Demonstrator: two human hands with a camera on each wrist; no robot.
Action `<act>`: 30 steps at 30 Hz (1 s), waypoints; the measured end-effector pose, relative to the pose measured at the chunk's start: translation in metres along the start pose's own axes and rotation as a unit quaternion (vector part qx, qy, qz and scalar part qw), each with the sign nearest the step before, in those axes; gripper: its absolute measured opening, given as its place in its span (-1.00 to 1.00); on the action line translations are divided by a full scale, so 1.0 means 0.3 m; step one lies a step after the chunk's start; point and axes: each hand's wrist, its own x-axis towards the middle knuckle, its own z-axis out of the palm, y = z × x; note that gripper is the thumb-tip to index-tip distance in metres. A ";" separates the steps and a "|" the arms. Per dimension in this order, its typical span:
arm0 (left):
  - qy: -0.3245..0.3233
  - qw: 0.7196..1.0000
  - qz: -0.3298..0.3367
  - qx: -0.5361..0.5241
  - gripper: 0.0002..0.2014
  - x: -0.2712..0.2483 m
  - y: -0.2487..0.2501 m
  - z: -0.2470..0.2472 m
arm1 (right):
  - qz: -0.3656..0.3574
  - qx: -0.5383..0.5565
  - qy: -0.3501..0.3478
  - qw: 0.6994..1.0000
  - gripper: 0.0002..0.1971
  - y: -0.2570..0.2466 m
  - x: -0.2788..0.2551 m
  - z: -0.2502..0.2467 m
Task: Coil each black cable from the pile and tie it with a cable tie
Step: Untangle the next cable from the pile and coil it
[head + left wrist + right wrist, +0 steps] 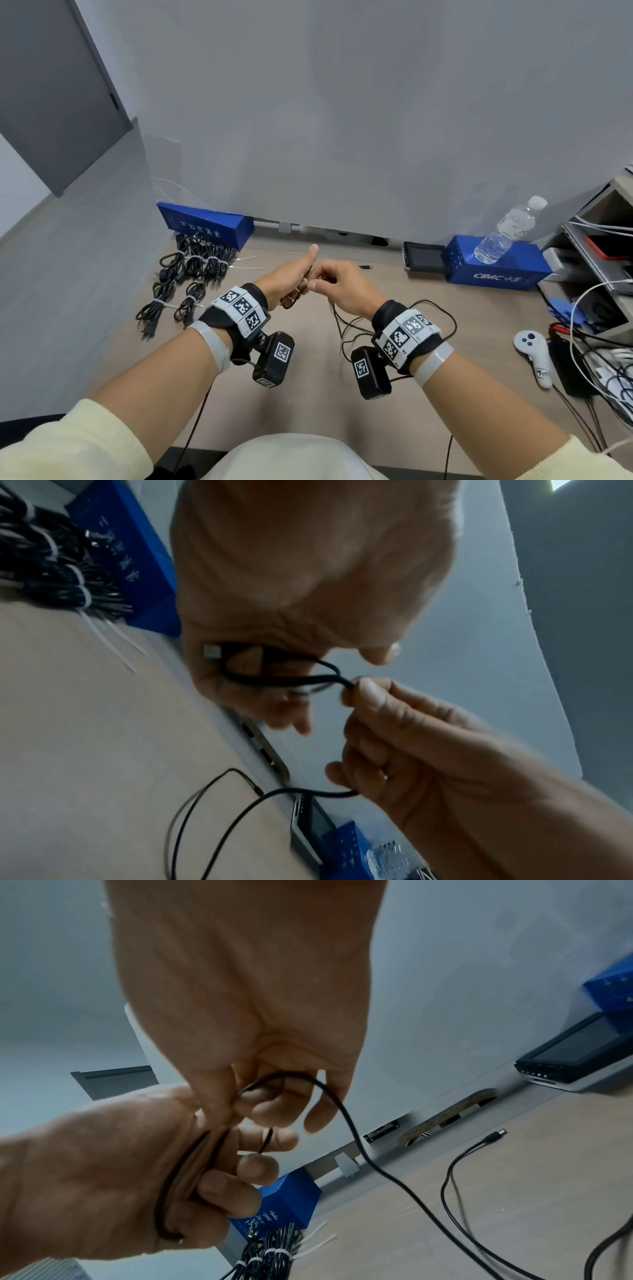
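Coiling midway: left hand (291,279) clamps cable (274,680) loops at frame centre, right hand (342,287) touching beside it pinches the strand. Slack trails lower right across bench (428,342), so right hand feeds next.

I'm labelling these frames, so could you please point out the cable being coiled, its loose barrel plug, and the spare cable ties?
black cable (274,681), left wrist view, on the loop held in the left palm.
barrel plug (495,1135), right wrist view, on its body.
spare cable ties (113,639), left wrist view, mid-strip.
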 end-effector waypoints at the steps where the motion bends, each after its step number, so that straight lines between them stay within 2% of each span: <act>1: -0.024 1.000 -0.011 -0.004 -0.28 -0.008 -0.002 0.010 | -0.001 -0.003 0.028 1.000 -0.88 0.004 0.004 0.000; 4: -0.096 0.994 -0.037 0.029 -0.24 -0.022 -0.014 0.018 | 0.002 -0.017 0.069 0.997 -0.82 0.036 0.008 0.006; 7: -0.164 0.985 -0.038 0.037 -0.54 -0.027 -0.023 0.004 | 0.005 -0.005 0.063 0.998 -0.88 0.061 0.011 -0.003; 10: -0.170 0.985 -0.020 -0.012 -0.66 -0.027 -0.027 -0.026 | 0.011 0.035 0.075 0.997 -0.94 0.086 0.013 -0.031; 14: -0.140 0.988 0.009 -0.071 -0.62 -0.025 -0.033 -0.050 | 0.027 0.032 0.094 0.995 -0.85 0.135 0.002 -0.068; 17: -0.099 0.987 0.031 -0.125 -0.61 -0.018 -0.034 -0.050 | 0.067 0.012 0.102 0.992 -0.75 0.172 -0.010 -0.068; 20: -0.050 0.990 0.033 -0.131 -0.64 -0.012 -0.036 -0.036 | 0.082 0.004 0.097 0.992 -0.71 0.162 -0.017 -0.046; 22: -0.032 0.991 0.019 -0.128 -0.69 -0.008 -0.038 -0.018 | 0.069 -0.017 0.079 0.994 -0.70 0.119 -0.019 -0.025; 25: -0.020 0.990 0.020 -0.140 -0.67 0.005 -0.041 0.019 | 0.035 -0.040 0.007 0.999 -0.71 0.039 -0.019 0.003; 27: 0.023 0.988 0.021 -0.151 -0.63 0.019 -0.035 0.032 | 0.008 -0.045 -0.029 0.999 -0.72 0.008 -0.019 0.015; 30: 0.092 0.984 0.010 -0.154 -0.58 0.041 -0.034 0.030 | 0.003 -0.044 -0.033 0.998 -0.71 0.006 -0.026 0.014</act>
